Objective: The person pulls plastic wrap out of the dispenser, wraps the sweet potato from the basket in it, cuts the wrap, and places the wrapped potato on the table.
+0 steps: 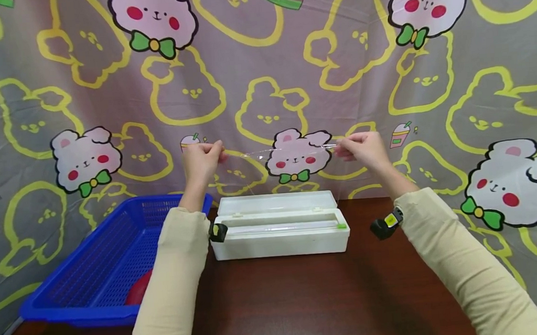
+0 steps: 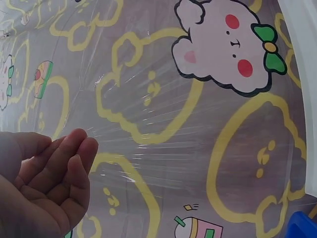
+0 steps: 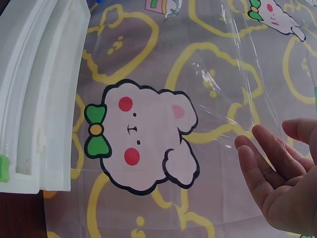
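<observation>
A sheet of clear cling film (image 1: pixel 260 154) stretches between both raised hands, in front of the patterned cloth. My left hand (image 1: pixel 200 159) pinches its left corner between thumb and fingers. At the other end, my right hand (image 1: pixel 365 148) pinches the right corner. In the left wrist view, creases in the film (image 2: pixel 133 144) fan out from the fingertips. Below the hands stands a white cling film dispenser box (image 1: pixel 279 245), its lid (image 1: pixel 276 203) tipped back. A clear roll (image 1: pixel 273 228) lies inside, and a small green piece (image 1: pixel 341 226) sits at the right end.
To the left, a blue plastic basket (image 1: pixel 78 314) holds a red object (image 1: pixel 139 289), partly hidden by the left sleeve. Box and basket stand on a dark brown wooden table (image 1: pixel 298 307). A cartoon-printed cloth (image 1: pixel 363 102) hangs close behind the box.
</observation>
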Motion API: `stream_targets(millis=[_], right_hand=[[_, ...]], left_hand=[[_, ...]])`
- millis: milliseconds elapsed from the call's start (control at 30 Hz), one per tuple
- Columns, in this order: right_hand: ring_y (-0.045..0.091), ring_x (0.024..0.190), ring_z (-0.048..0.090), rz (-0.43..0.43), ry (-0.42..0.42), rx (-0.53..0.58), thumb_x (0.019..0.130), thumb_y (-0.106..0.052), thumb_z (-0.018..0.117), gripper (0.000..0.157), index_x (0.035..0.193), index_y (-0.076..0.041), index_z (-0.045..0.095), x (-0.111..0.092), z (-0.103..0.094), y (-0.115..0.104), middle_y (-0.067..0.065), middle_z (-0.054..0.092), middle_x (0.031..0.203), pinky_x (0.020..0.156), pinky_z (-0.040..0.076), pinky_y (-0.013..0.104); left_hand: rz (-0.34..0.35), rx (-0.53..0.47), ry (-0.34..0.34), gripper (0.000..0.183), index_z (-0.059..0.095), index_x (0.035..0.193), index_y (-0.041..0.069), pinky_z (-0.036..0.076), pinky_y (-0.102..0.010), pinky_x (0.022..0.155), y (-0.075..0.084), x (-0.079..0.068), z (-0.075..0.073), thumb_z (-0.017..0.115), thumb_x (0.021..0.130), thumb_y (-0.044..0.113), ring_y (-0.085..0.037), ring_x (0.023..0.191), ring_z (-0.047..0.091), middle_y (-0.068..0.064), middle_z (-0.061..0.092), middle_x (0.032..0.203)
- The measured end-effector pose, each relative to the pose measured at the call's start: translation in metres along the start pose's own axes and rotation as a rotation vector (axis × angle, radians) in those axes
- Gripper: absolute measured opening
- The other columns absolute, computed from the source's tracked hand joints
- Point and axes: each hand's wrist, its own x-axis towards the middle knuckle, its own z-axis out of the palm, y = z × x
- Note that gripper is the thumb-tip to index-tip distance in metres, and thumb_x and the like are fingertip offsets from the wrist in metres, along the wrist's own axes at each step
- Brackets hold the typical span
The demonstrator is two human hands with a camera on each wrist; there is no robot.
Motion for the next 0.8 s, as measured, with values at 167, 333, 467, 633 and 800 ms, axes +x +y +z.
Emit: stream_targets(millis=[167, 333, 467, 633, 800], right_hand=[[0.007, 0.06, 0.063, -0.005, -0.005, 0.002, 0.085, -0.008, 0.056, 0.032, 0.099, 0.021, 0.055, -0.002, -0.003, -0.004, -0.007, 0.064, 0.062, 0.058, 0.051, 0.024], [0.011, 0.061, 0.064, -0.025, -0.004, 0.039, 0.085, -0.008, 0.058, 0.029, 0.096, 0.019, 0.056, -0.006, -0.006, -0.007, -0.004, 0.065, 0.064, 0.057, 0.051, 0.025], [0.012, 0.061, 0.064, -0.037, -0.023, 0.096, 0.084, -0.006, 0.058, 0.018, 0.088, 0.012, 0.061, -0.008, -0.009, -0.01, -0.002, 0.066, 0.065, 0.057, 0.051, 0.024], [0.012, 0.065, 0.065, -0.05, -0.065, 0.086, 0.085, -0.009, 0.059, 0.025, 0.093, 0.014, 0.059, -0.013, -0.013, -0.013, -0.002, 0.066, 0.069, 0.059, 0.051, 0.023], [0.012, 0.068, 0.065, -0.043, -0.091, 0.061, 0.085, -0.011, 0.06, 0.017, 0.09, 0.005, 0.065, -0.025, -0.015, -0.016, -0.003, 0.067, 0.07, 0.06, 0.051, 0.023]], left_hand=[[0.028, 0.006, 0.002, 0.031, 0.072, 0.083, 0.002, 0.04, -0.024, 0.059, 0.004, -0.002, -0.003, 0.055, 0.087, 0.027, -0.021, 0.074, 0.063, -0.012, 0.067, 0.075], [0.02, -0.024, -0.007, 0.03, 0.072, 0.085, 0.002, 0.038, -0.021, 0.054, 0.007, -0.007, -0.008, 0.055, 0.087, 0.027, -0.019, 0.075, 0.062, -0.012, 0.067, 0.077], [0.046, -0.021, 0.006, 0.03, 0.072, 0.084, 0.001, 0.036, -0.02, 0.05, 0.01, -0.011, -0.012, 0.055, 0.087, 0.025, -0.019, 0.074, 0.062, -0.012, 0.067, 0.077], [0.094, -0.054, 0.022, 0.029, 0.072, 0.082, 0.0, 0.034, -0.018, 0.045, 0.01, -0.016, -0.015, 0.056, 0.087, 0.024, -0.02, 0.069, 0.062, -0.013, 0.067, 0.075], [0.09, -0.109, 0.027, 0.028, 0.071, 0.081, -0.002, 0.038, -0.016, 0.045, 0.007, -0.028, -0.02, 0.058, 0.086, 0.022, -0.007, 0.057, 0.059, -0.013, 0.067, 0.073]])
